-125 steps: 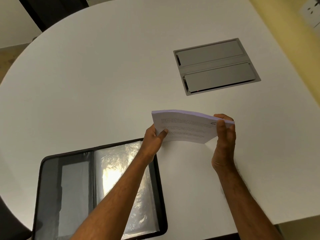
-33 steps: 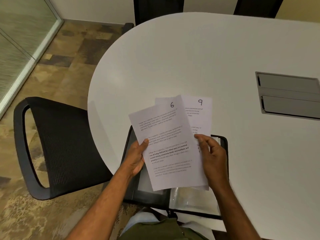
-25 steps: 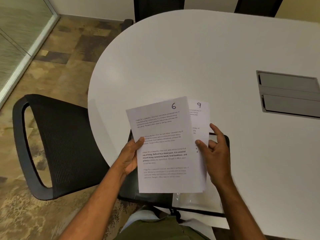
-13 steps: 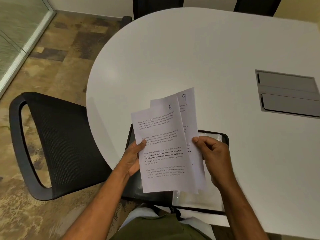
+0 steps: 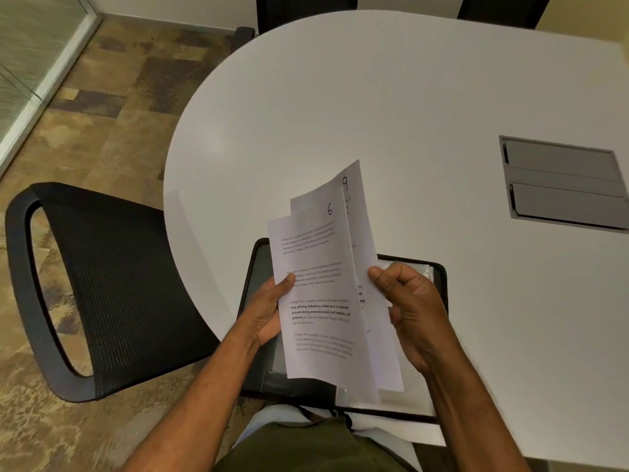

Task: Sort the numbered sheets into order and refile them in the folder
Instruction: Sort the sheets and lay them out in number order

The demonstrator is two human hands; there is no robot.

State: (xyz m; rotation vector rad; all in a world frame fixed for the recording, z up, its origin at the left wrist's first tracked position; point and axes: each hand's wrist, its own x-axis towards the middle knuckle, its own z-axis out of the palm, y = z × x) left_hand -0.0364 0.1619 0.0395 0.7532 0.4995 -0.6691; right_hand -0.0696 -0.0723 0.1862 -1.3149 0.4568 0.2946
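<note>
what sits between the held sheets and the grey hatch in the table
Head view: only bare white table lies between the sheets and the grey hatch.

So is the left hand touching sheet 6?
Touching. The head view shows the left hand gripping the left edge of sheet 6, its thumb lying across the printed face.

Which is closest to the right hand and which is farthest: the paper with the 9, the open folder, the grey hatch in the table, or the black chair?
From the right hand, head view:
1. Sheet marked 9: pinched in that hand.
2. Folder: lying open just beneath the hand, at the table's near edge.
3. Grey hatch: set in the table, up and to the right.
4. Black chair: far left, off the table.
</note>
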